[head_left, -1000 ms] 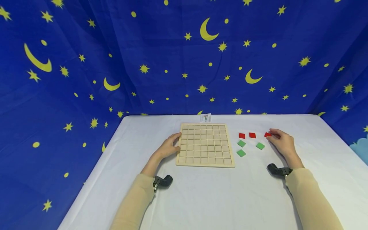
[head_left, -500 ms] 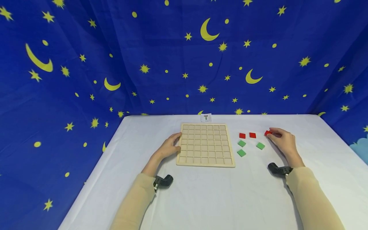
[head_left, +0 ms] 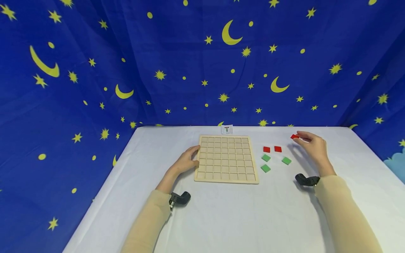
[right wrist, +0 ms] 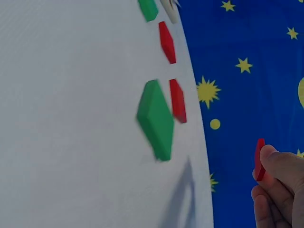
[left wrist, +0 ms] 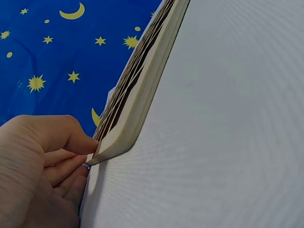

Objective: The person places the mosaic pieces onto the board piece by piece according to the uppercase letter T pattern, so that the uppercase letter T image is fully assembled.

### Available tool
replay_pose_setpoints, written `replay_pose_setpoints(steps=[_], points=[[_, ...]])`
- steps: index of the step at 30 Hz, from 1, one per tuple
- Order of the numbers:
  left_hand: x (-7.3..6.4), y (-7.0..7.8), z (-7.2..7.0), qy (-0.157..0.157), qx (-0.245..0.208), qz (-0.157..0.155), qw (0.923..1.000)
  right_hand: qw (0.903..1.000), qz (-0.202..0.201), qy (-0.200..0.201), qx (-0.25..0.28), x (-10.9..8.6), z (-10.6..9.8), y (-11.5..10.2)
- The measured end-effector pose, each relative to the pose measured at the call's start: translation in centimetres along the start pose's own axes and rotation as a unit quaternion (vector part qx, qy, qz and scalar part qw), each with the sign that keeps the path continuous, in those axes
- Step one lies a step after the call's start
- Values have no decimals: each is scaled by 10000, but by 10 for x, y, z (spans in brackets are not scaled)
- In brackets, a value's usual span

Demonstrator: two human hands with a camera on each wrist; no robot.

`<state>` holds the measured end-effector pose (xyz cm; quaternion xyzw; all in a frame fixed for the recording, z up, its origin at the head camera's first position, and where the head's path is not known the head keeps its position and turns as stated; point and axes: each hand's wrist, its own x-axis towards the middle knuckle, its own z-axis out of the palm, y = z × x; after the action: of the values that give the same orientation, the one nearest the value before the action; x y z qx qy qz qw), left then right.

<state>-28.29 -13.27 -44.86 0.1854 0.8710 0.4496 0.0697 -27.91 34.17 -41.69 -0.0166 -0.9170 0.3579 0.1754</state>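
Observation:
A square wooden grid board (head_left: 226,182) lies on the white table. My left hand (head_left: 183,162) holds its left edge; in the left wrist view the thumb (left wrist: 71,137) meets the rim, the other fingers beside it and partly hidden. Raised above the table at the far right, my right hand (head_left: 314,146) pinches a small red square tile (head_left: 294,136) between thumb and fingertips. That tile (right wrist: 259,159) also shows edge-on in the right wrist view. Between board and right hand lie two red tiles (head_left: 267,149) and several green tiles (head_left: 265,168).
A small printed card (head_left: 226,129) with a T figure on a grid lies behind the board. A blue curtain (head_left: 190,52) with yellow moons and stars surrounds the back and sides of the table (head_left: 240,218).
My right hand has lifted the red tile off the table and moved it slightly away from me. The left hand and the board stay in place.

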Motion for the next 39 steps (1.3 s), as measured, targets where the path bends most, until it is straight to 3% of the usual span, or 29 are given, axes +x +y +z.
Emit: replay_pose_setpoints(steps=[9, 17, 24, 39], points=[[-2, -1, -1, 18, -2, -16, 10000, 9994, 158, 67, 316, 14, 17, -21], [-2, -4, 0, 11, -76, -24, 10000, 9973, -22, -322, 658, 26, 35, -42], [-1, -4, 1, 9, -62, -6, 10000, 9959, -345, -315, 780, 34, 55, -56], [1, -3, 0, 29, -65, 34, 10000, 9879, -608, -632, 1277, 38, 100, -92]])
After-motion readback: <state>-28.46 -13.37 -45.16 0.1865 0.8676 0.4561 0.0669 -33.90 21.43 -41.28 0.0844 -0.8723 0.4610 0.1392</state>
